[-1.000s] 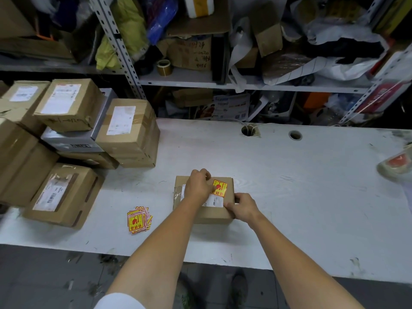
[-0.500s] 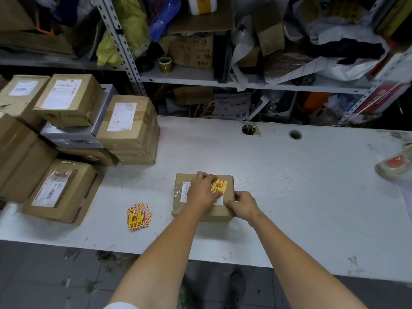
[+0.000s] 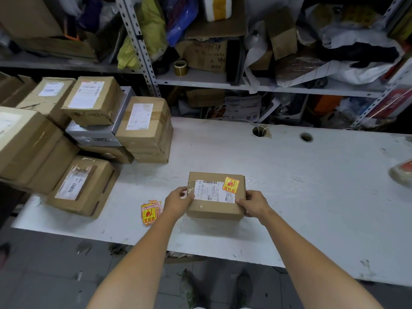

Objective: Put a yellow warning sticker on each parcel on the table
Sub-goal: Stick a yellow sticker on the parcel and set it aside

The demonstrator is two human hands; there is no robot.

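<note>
A small brown parcel [image 3: 215, 209] lies on the white table [image 3: 312, 186] in front of me. Its top carries a white shipping label and a yellow-and-red warning sticker [image 3: 231, 185] at the right end. My left hand [image 3: 178, 200] grips the parcel's left edge, and my right hand [image 3: 253, 202] grips its right edge. A small pile of loose yellow stickers [image 3: 150, 211] lies on the table just left of my left wrist. Several more brown parcels [image 3: 142, 128] are stacked at the table's left end, none showing a yellow sticker.
A flat parcel [image 3: 82, 186] lies at the near left of the stack. Two cable holes [image 3: 258, 131] are in the table's far part. Cluttered metal shelves [image 3: 223, 79] stand behind. A wrapped item [image 3: 402, 172] pokes in at the right edge.
My left hand slid off the sticker on top of the parcel to its left edge. The sticker now lies flat and uncovered. My right hand stays at the right edge.
</note>
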